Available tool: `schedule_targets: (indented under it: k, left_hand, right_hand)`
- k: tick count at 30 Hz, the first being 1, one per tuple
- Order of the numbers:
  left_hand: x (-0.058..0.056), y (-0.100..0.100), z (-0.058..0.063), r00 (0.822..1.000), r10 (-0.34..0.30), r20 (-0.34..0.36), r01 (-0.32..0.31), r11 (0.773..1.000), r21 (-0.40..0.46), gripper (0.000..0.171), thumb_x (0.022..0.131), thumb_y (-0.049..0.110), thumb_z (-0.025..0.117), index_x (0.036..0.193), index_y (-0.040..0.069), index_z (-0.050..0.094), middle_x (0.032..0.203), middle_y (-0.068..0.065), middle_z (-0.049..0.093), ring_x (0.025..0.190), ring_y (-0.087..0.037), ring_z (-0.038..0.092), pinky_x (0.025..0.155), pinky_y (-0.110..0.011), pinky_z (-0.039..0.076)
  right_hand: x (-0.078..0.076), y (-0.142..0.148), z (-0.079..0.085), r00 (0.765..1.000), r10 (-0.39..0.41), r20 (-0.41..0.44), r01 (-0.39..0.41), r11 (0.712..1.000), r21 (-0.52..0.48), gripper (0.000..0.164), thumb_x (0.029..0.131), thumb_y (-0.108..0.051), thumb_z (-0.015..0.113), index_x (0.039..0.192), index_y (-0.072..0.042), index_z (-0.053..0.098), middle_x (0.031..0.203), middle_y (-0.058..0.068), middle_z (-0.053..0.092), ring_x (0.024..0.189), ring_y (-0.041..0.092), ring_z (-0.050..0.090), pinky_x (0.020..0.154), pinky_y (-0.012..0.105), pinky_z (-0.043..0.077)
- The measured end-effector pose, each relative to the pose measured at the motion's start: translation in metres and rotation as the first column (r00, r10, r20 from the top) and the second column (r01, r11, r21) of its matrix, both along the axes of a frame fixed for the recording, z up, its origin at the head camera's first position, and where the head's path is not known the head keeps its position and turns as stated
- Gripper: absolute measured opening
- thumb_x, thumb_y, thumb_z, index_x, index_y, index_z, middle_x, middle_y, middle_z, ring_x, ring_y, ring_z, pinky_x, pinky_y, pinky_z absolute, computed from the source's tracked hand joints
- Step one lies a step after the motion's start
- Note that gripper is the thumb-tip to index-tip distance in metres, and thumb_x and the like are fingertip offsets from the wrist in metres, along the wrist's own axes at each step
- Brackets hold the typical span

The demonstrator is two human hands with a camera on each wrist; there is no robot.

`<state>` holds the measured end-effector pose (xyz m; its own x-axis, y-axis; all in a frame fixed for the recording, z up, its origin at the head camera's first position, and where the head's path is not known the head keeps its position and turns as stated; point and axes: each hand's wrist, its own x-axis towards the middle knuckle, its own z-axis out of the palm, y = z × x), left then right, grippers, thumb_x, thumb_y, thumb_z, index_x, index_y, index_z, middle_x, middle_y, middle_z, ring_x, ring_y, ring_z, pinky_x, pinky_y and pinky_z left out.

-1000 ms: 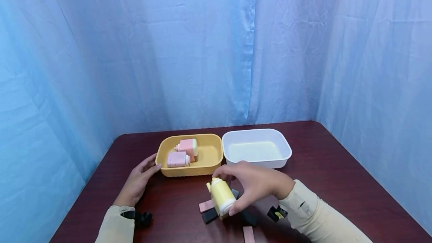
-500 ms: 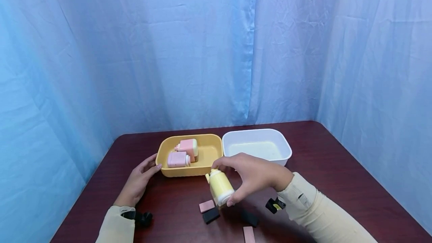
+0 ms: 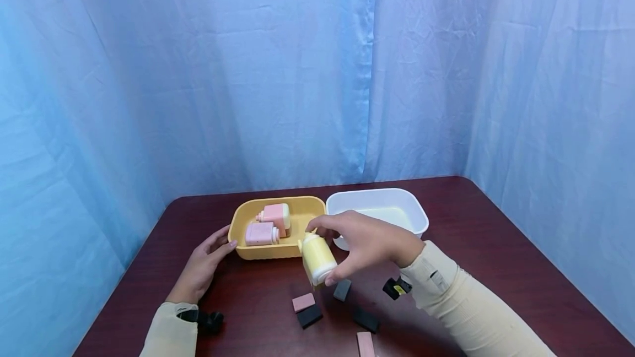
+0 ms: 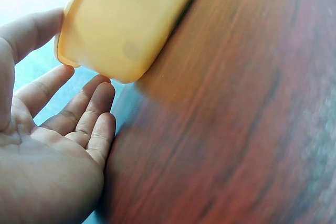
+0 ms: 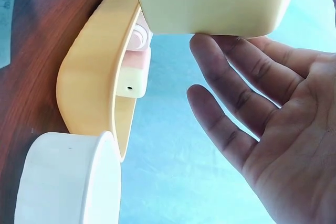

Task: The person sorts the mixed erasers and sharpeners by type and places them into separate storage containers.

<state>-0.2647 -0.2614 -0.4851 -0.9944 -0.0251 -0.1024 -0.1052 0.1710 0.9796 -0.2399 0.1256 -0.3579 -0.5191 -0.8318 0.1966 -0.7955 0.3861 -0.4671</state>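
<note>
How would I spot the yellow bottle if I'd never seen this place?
On the dark red table, find the yellow tray beside the white tray. Below where they meet in the head view, the right hand holds the yellow bottle, tilted. Its yellow body sets it apart from the two pink bottles lying in the yellow tray.

The left hand (image 3: 204, 262) reaches forward with relaxed fingers (image 4: 100, 100); the right hand (image 3: 371, 240) angles leftward, thumb (image 3: 347, 269) and fingers bent in a grip.

Two trays (image 3: 278, 252), three bottle-shaped containers (image 3: 319, 258), two pink blocks (image 3: 303, 302), three dark blocks (image 3: 310, 317)
</note>
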Motion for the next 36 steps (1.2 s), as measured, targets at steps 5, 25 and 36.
schedule_targets:
  k: [5, 25, 36]
  left_hand:
    - [0.000, 0.000, 0.000, 1.000, 0.001, 0.005, -0.001, 1.000, 0.002, 0.072, 0.099, 0.040, 0.071, 0.161, 0.024, 0.038, 0.162, -0.010, 0.042, 0.147, -0.024, 0.040, 0.123, -0.049, 0.032]
    - [0.001, 0.000, 0.001, 1.000, -0.003, 0.003, 0.003, 1.000, -0.004, 0.072, 0.099, 0.042, 0.070, 0.161, 0.025, 0.038, 0.161, -0.010, 0.043, 0.145, -0.021, 0.042, 0.121, -0.046, 0.033]
    - [0.000, 0.003, 0.001, 1.000, -0.002, 0.011, 0.002, 1.000, 0.012, 0.070, 0.100, 0.038, 0.069, 0.161, 0.023, 0.038, 0.163, -0.010, 0.041, 0.147, -0.024, 0.040, 0.123, -0.048, 0.031]
  right_hand:
    - [-0.005, 0.000, 0.001, 1.000, -0.013, -0.021, 0.012, 1.000, -0.014, 0.081, 0.069, -0.055, 0.091, 0.135, -0.026, 0.055, 0.104, -0.018, 0.065, 0.093, 0.003, 0.062, 0.084, 0.026, 0.053]
    - [-0.026, -0.010, 0.004, 0.983, -0.175, -0.063, 0.169, 0.982, -0.088, 0.084, 0.070, -0.059, 0.089, 0.138, -0.024, 0.055, 0.108, -0.017, 0.065, 0.094, 0.005, 0.067, 0.073, 0.030, 0.055]
    - [-0.042, -0.018, -0.005, 0.958, -0.278, -0.063, 0.268, 0.954, -0.132, 0.082, 0.069, -0.059, 0.090, 0.137, -0.026, 0.055, 0.113, -0.013, 0.066, 0.091, 0.010, 0.068, 0.075, 0.027, 0.056]
